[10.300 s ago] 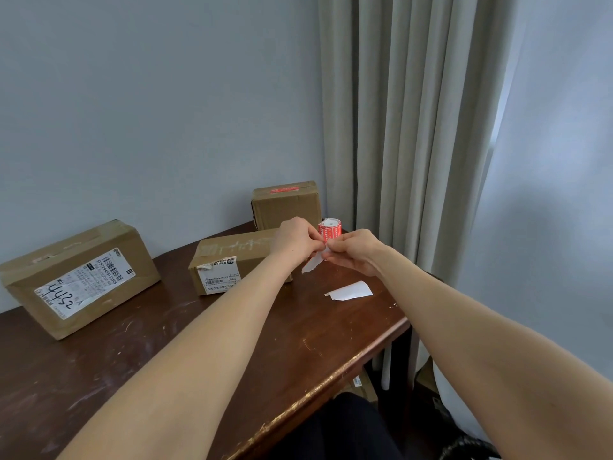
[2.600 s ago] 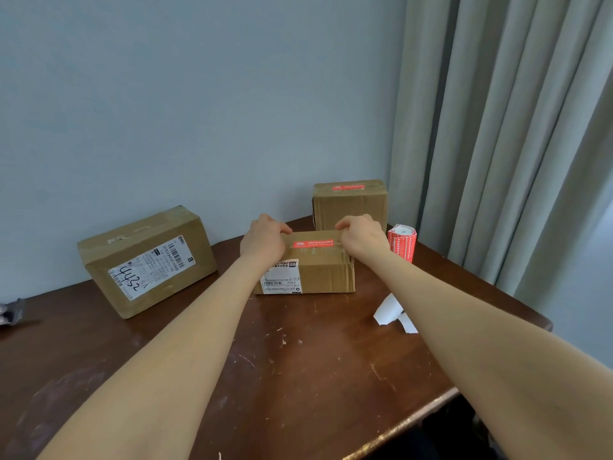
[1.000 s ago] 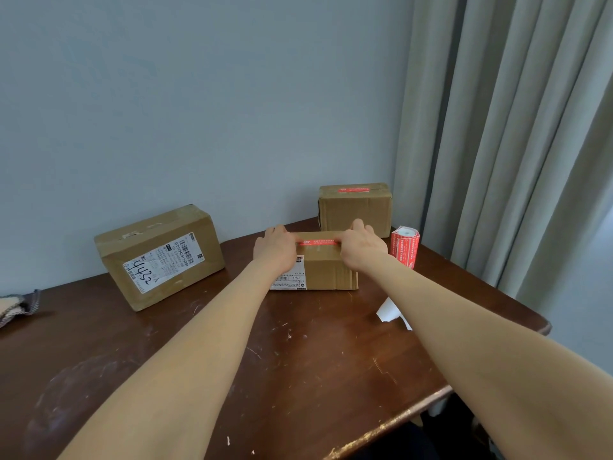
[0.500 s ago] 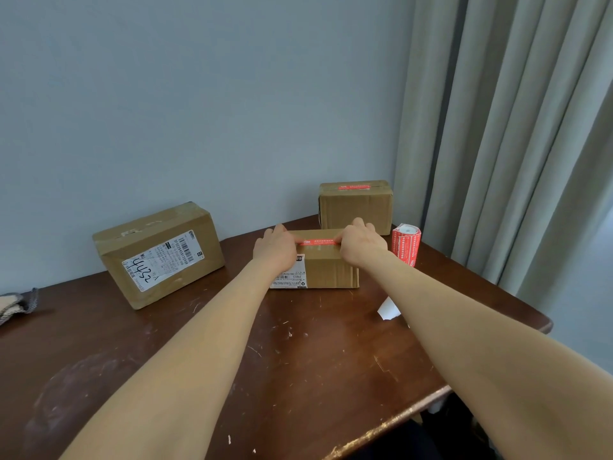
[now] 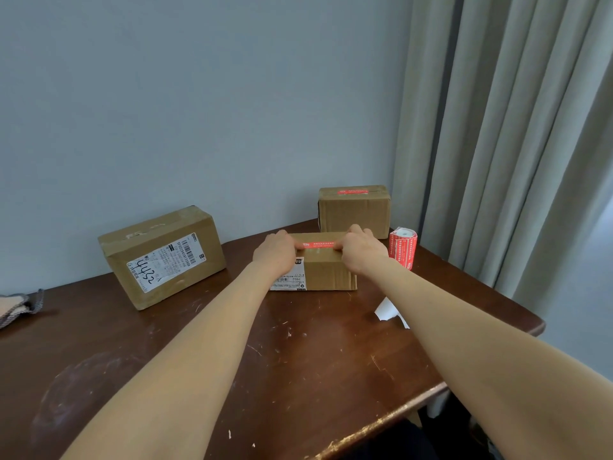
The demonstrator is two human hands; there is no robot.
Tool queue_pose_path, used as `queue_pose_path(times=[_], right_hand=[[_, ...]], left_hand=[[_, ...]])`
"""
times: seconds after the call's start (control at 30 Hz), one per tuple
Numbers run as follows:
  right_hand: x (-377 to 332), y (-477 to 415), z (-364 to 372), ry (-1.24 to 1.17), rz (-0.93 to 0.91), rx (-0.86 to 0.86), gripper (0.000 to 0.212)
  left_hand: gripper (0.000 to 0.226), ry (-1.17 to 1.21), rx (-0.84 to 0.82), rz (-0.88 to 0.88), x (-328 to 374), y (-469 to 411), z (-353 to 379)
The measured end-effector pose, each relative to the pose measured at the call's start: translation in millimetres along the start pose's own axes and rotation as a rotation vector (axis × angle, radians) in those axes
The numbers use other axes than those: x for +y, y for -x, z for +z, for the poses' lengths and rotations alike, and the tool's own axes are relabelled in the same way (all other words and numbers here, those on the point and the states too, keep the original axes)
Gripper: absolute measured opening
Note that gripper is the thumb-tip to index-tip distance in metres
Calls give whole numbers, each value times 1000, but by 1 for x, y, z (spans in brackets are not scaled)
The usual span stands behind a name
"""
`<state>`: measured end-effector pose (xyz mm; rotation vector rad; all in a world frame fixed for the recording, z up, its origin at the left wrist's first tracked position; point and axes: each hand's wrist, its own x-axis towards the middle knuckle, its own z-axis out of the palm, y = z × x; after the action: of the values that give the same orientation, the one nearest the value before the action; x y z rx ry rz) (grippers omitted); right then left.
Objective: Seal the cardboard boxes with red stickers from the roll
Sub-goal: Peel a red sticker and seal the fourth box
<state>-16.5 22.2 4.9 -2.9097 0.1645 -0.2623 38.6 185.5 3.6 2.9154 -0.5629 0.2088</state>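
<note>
Pressing left hand (image 5: 273, 255) and right hand (image 5: 361, 254), fingers bent, onto ends of thin red sticker (image 5: 318, 244) atop brown cardboard box (image 5: 326, 275) at twelve o'clock, likely bonding seam; red paper sticker roll (image 5: 403, 247) handy at one o'clock.

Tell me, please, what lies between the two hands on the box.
In the head view, a red sticker runs along the middle box from left hand to right hand.

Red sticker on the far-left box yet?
No, the top of the far-left box is plain brown, with nothing red on it.
</note>
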Motion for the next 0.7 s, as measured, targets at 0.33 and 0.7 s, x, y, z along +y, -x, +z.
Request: queue_pose_path(times=[0.33, 0.7], right_hand=[[-2, -4, 1, 20, 10, 20, 33], [1, -1, -10, -140, 121, 126, 16]], left_hand=[[53, -22, -1, 1, -1, -3, 0], [37, 98, 74, -53, -1, -4, -9]])
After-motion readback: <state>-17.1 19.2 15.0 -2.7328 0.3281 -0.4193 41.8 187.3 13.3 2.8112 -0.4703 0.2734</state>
